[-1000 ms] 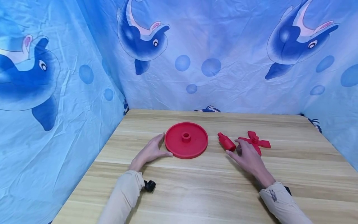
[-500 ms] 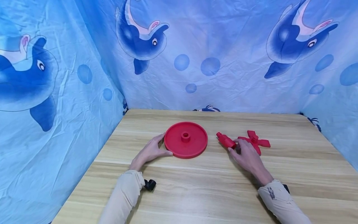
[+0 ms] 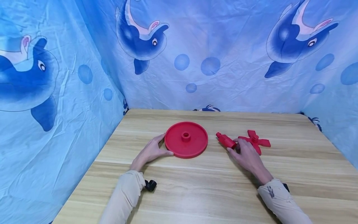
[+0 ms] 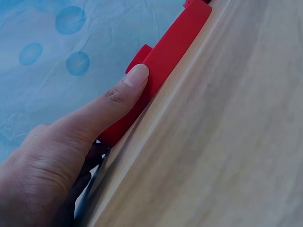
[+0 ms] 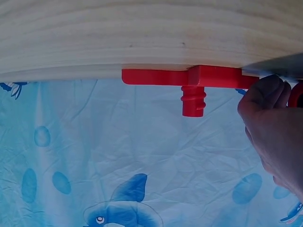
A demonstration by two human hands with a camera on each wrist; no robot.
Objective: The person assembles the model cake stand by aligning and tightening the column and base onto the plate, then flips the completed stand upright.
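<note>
A red round disc (image 3: 173, 143) with a raised rim and a hollow central hub lies flat on the table. My left hand (image 3: 152, 150) holds its left edge, thumb at the front; the left wrist view shows the thumb (image 4: 135, 78) pressed to the rim. To the right, a red bottle-shaped piece (image 3: 226, 140) is tilted, narrow neck pointing away to the left. Its wide end is pinched between the thumb and fingers of my right hand (image 3: 247, 156). Just beyond that hand rests a red four-armed cross (image 3: 263, 142), whose threaded stub (image 5: 193, 101) shows in the right wrist view.
The wooden table (image 3: 190, 193) carries all the red pieces. Blue dolphin-print cloth (image 3: 212, 90) hangs behind it and along both sides. A black wrist device (image 3: 150, 185) sits at the left cuff.
My right thumb and fingers have closed on the wide end of the bottle-shaped piece, which has shifted slightly left. My left hand and the disc have barely moved.
</note>
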